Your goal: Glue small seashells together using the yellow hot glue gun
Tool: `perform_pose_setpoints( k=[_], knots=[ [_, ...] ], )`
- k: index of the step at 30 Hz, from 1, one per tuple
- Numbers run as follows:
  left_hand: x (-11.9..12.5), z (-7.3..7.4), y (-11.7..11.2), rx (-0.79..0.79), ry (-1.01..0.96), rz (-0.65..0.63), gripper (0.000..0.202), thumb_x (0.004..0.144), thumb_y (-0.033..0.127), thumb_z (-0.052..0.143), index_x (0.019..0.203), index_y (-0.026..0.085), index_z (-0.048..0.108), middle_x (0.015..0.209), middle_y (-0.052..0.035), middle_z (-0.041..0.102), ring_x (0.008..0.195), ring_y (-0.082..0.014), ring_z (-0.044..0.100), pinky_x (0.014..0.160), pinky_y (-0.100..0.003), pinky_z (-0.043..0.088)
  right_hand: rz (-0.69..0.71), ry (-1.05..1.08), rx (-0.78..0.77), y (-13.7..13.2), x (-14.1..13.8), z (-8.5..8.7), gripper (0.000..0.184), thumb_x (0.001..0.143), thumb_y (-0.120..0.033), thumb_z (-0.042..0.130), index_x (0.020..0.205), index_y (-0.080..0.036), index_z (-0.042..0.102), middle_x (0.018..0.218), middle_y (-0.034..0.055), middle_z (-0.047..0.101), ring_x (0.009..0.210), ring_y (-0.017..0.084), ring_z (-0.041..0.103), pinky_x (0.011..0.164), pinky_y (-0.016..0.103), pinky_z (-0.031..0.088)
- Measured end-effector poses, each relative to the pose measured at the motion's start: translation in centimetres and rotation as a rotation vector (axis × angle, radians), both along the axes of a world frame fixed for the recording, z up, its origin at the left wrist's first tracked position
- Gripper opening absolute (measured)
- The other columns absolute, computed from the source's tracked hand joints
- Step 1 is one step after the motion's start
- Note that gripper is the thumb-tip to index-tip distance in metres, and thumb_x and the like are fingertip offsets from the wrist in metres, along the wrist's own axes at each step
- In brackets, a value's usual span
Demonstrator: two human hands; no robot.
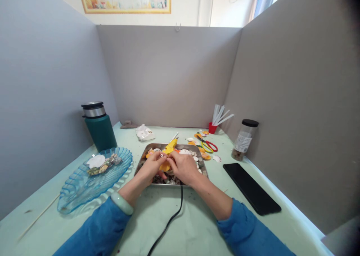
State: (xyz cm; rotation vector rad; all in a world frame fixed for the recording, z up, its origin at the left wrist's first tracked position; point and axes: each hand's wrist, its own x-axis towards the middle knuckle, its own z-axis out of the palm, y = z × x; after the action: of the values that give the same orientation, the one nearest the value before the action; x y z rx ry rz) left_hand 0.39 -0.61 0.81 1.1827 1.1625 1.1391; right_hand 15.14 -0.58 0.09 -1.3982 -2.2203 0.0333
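Observation:
Over a metal tray [203,166] filled with shells and small pieces, my two hands meet fingertip to fingertip. My left hand [152,165] is closed in a pinch around something small and whitish, too small to name. Beside it my right hand [184,167] also pinches at the same spot; what its fingers hold is hidden. A yellow glue gun [170,146] lies in the tray just beyond my fingers, its nozzle pointing away to the right. Its black cord [180,207] runs from under my hands toward the table's front edge.
At left, a blue shell-shaped dish [112,181] holds shell pieces, near a green bottle [100,132]. Scissors [207,145], a red cup [213,128] of glue sticks, a jar [243,140] and a black phone [251,188] stand or lie right. Grey partitions [168,76] enclose the table.

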Motion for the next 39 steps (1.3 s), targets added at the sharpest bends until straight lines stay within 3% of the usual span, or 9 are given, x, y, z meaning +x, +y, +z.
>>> perform_pose_setpoints(
  k=[39],
  knots=[
    [-0.12,-0.15,0.11,0.002,-0.035,-0.001,0.032,0.068,0.036,0.078,0.083,0.014,0.061,0.080,-0.0038,0.058,0.071,-0.0168,0.060,0.036,-0.018,0.048,-0.003,0.004,0.002,-0.01,-0.02,-0.02,0.024,0.100,-0.034,0.045,0.099,-0.020,0.064,0.088,0.0047,0.073,0.079,0.017,0.066,0.066,0.025,0.034]
  ],
)
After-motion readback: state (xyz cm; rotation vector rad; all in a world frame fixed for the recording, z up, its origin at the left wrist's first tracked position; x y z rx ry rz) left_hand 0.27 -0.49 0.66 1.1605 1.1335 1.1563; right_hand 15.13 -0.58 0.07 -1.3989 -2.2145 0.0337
